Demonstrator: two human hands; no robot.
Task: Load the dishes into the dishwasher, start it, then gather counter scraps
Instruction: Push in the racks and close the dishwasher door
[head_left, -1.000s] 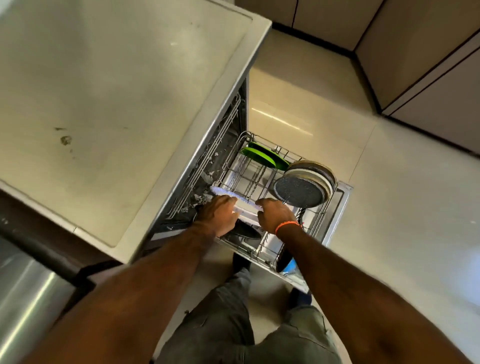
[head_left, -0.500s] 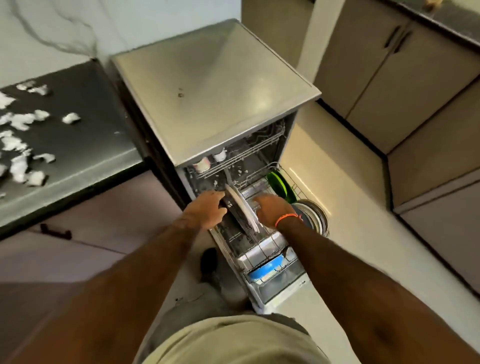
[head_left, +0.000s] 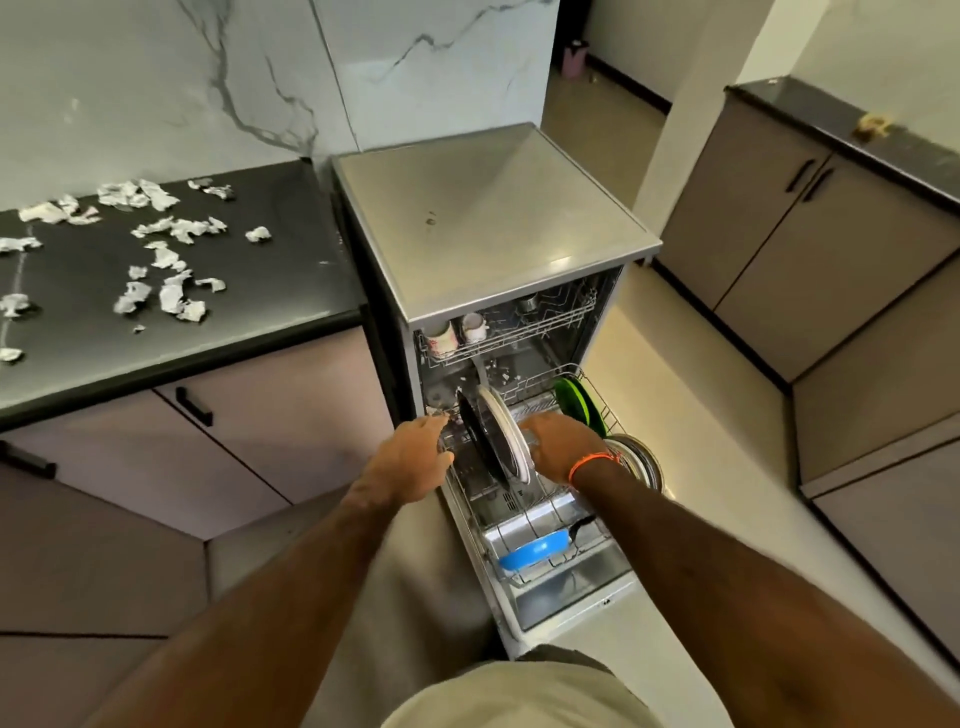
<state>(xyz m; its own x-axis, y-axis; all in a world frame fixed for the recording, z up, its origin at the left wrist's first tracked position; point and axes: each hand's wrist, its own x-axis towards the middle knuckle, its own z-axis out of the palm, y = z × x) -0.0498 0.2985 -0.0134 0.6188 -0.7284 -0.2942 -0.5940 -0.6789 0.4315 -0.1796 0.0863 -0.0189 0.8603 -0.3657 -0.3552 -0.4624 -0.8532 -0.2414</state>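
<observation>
Head view: both hands, left (head_left: 410, 460) and right (head_left: 558, 447), grip upright plates (head_left: 501, 439) in the lower rack (head_left: 597, 525).

Brushed grey metal with a dull sheen on the dishwasher top (head_left: 488, 218). Thin shiny wire on the lower rack (head_left: 540, 525). Glossy white plate (head_left: 506, 434) against a matt black one (head_left: 480, 441). Glossy green plates (head_left: 576, 405), glossy blue pan (head_left: 535, 551). Crumpled white paper scraps (head_left: 171, 291) on a smooth dark counter (head_left: 270, 291). Polished marble-look wall (head_left: 249, 83), far left.

Green plates (head_left: 577, 404), blue pan (head_left: 535, 552), black counter (head_left: 270, 291)
</observation>
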